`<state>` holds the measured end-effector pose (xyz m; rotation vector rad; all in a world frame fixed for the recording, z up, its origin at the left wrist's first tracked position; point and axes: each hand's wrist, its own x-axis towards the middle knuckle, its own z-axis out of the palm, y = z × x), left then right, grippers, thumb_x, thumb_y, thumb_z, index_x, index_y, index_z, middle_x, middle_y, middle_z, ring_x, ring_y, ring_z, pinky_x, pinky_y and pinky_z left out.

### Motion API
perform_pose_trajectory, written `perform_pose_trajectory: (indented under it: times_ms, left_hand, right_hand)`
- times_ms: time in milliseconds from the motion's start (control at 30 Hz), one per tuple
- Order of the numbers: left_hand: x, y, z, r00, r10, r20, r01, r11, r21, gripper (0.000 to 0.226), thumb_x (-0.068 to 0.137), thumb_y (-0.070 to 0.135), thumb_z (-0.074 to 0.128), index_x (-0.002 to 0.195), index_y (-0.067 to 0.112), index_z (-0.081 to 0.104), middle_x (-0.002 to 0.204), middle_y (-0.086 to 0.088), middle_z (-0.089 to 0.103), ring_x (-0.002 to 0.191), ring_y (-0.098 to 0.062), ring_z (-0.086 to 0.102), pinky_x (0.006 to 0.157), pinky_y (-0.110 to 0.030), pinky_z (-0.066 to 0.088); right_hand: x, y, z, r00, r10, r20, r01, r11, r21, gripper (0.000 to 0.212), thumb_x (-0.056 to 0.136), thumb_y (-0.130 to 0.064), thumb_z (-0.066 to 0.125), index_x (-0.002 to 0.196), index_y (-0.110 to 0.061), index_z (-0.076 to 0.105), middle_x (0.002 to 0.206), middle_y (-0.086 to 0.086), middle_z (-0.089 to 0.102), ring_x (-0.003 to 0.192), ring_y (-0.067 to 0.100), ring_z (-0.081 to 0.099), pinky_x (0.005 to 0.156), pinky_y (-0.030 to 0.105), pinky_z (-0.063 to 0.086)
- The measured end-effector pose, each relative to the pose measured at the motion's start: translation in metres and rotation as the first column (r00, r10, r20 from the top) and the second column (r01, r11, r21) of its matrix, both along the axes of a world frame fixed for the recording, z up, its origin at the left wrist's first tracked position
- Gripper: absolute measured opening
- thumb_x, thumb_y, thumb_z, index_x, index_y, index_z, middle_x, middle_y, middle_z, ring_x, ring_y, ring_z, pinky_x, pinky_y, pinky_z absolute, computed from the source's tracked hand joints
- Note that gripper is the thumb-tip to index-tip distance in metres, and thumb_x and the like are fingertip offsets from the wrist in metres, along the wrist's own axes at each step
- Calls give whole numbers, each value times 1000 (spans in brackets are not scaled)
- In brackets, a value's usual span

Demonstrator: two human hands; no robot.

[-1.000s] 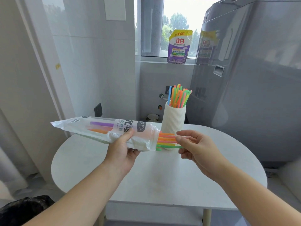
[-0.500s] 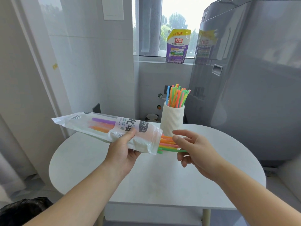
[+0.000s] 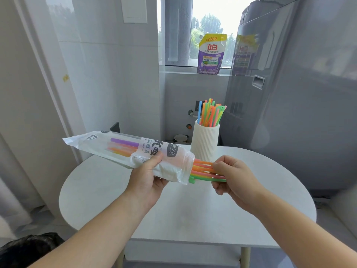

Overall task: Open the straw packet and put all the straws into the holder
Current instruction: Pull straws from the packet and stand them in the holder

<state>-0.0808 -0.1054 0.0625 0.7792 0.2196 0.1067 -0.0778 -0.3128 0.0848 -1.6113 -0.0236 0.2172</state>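
My left hand (image 3: 148,176) grips a clear plastic straw packet (image 3: 119,149) held level above the table, its open end pointing right. Several coloured straws (image 3: 202,170) stick out of that open end. The fingers of my right hand (image 3: 231,176) are curled round the protruding ends of these straws. Behind them stands a white ribbed holder (image 3: 205,144) with several coloured straws (image 3: 211,113) upright in it.
A white round table (image 3: 183,213) lies beneath my hands. A grey appliance (image 3: 299,93) stands at the right. A purple detergent pouch (image 3: 211,54) sits on the window sill. A black bag (image 3: 25,250) lies at the lower left.
My right hand's fingers have closed round the straw ends that stick out of the packet. The packet has stayed in my left hand.
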Motion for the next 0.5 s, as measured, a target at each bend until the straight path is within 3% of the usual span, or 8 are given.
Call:
perform_pose_trajectory:
  times_ms: [133, 267, 367, 500]
  left_hand:
    - [1, 1, 1, 1000, 6, -1, -6, 1000, -4, 35, 95, 6, 65, 129, 15, 64, 103, -3, 79, 87, -19, 78, 60, -33, 62]
    - [0, 2, 1, 1000, 3, -16, -3, 1000, -10, 28, 96, 6, 64, 122, 16, 66, 100, -2, 80, 85, -18, 78, 60, -33, 62]
    - [0, 6, 1, 999, 15, -33, -16, 1000, -18, 28, 95, 6, 65, 121, 18, 66, 103, -4, 79, 86, -19, 78, 60, -33, 62]
    - [1, 5, 1, 999, 12, -50, -13, 1000, -26, 24, 95, 7, 65, 117, 17, 67, 101, -4, 79, 83, -18, 78, 61, -33, 64]
  right_hand:
    - [-2, 3, -3, 998, 6, 55, -8, 999, 36, 19, 99, -19, 61, 106, -2, 64, 83, 15, 67, 53, 21, 53, 46, 29, 46]
    - [2, 0, -3, 996, -10, 94, 7, 999, 38, 17, 95, -10, 66, 93, 7, 67, 70, 14, 61, 50, 17, 51, 44, 25, 44]
    - [5, -7, 2, 997, -53, 59, 48, 996, 75, 12, 94, -6, 67, 86, 3, 69, 64, 10, 60, 52, 15, 51, 47, 23, 45]
    - [7, -7, 3, 991, -103, -80, 122, 948, 295, 9, 90, -10, 70, 86, -3, 67, 67, 7, 60, 53, 12, 55, 49, 19, 51]
